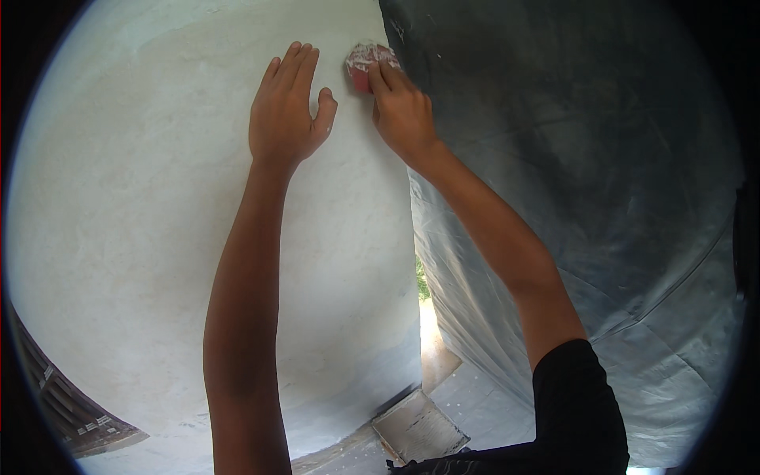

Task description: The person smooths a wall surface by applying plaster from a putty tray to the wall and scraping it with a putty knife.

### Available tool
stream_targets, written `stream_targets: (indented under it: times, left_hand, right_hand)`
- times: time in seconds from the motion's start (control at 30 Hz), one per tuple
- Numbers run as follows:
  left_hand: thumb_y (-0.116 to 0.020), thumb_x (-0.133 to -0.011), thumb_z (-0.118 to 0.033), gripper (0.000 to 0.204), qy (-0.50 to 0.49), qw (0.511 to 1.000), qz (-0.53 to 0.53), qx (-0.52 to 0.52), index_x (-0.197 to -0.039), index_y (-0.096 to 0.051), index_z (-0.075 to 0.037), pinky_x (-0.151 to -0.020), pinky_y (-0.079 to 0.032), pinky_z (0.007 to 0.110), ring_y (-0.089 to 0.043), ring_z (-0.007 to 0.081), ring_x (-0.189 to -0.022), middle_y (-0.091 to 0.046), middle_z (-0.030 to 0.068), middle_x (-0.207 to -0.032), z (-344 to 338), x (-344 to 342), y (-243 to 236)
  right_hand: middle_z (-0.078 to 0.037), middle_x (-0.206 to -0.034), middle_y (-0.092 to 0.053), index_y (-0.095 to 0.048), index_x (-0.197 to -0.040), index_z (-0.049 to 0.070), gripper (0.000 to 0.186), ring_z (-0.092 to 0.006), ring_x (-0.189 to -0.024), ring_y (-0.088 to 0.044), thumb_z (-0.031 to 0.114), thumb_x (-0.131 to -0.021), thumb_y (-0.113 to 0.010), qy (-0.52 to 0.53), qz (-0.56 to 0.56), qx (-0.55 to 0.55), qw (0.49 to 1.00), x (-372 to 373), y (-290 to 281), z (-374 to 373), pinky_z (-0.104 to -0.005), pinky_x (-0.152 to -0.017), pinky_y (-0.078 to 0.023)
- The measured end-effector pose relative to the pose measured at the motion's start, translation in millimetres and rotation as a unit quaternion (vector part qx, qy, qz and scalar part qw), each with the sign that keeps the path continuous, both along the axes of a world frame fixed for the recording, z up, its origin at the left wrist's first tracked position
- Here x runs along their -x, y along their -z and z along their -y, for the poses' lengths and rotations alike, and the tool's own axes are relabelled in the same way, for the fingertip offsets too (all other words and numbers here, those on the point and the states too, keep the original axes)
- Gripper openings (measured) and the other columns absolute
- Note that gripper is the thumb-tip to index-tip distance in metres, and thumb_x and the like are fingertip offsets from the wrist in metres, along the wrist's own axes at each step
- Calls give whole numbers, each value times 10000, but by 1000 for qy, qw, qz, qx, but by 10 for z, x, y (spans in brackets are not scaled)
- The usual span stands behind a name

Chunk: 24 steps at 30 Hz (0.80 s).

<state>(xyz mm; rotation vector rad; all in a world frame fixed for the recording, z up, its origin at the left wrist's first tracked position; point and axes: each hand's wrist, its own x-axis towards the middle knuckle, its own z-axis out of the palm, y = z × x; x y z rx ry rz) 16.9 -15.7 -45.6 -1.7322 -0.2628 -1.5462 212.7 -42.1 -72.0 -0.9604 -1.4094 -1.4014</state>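
Note:
Against the pale, off-white wall (150,198), my left hand (289,111) lies with its fingers stretched upward and its thumb apart. It holds nothing. To its right, my right hand (404,115) grips a small flat red scraper (360,79) close to the wall's right edge. White paste is smeared over the scraper's upper part. My fingers cover part of the tool, so its full shape is hidden. Both arms are raised, and the scraper is near or touching the wall; which one I cannot tell.
A dark grey plastic sheet (570,142) hangs right of the wall edge, with a narrow bright gap lower down. Below stands a whitish, paste-stained square slab or box (419,427). A dark slatted object (67,396) shows at the lower left.

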Motion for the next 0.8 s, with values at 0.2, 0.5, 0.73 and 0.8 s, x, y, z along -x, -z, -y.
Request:
stream_targets:
  times: [0.2,0.5,0.73,0.8]
  left_hand:
    - [-597,-852,-146,469,-15,1000,-1,-13,-1289,-602,25,-1142,-409,444,-557,305,-1321,-649,171,-1310,-62,104,5]
    - [-547,-879,-110,484,-3,1000,-2,5,-1347,-575,10,-1164,-385,458,-533,305,-1352,-626,155,-1362,-33,44,23]
    - [-552,-868,-105,484,-4,1000,-3,10,-1336,-578,17,-1157,-395,458,-534,310,-1348,-627,159,-1357,-4,32,17]
    - [-552,-868,-105,484,2,1000,-3,6,-1335,-577,20,-1157,-394,459,-535,311,-1347,-628,161,-1354,2,9,19]
  right_hand:
    - [-201,-1031,-726,-696,-1098,-51,315,-275,-862,-727,-59,-789,-635,-217,-20,24,976,39,282,311,-374,-713,-595]
    - [-137,-813,-744,-747,-1008,-41,178,-125,-745,-688,18,-866,-658,-443,-261,89,853,-319,-170,372,-280,-682,-528]
    - [-172,-1161,-710,-680,-1201,-6,377,-307,-1006,-716,-51,-829,-631,-197,-16,-69,978,-191,-346,143,-399,-863,-590]
    - [-169,-1226,-682,-656,-1236,4,434,-314,-1069,-692,-54,-806,-640,-138,26,-67,988,-228,-315,38,-412,-875,-591]
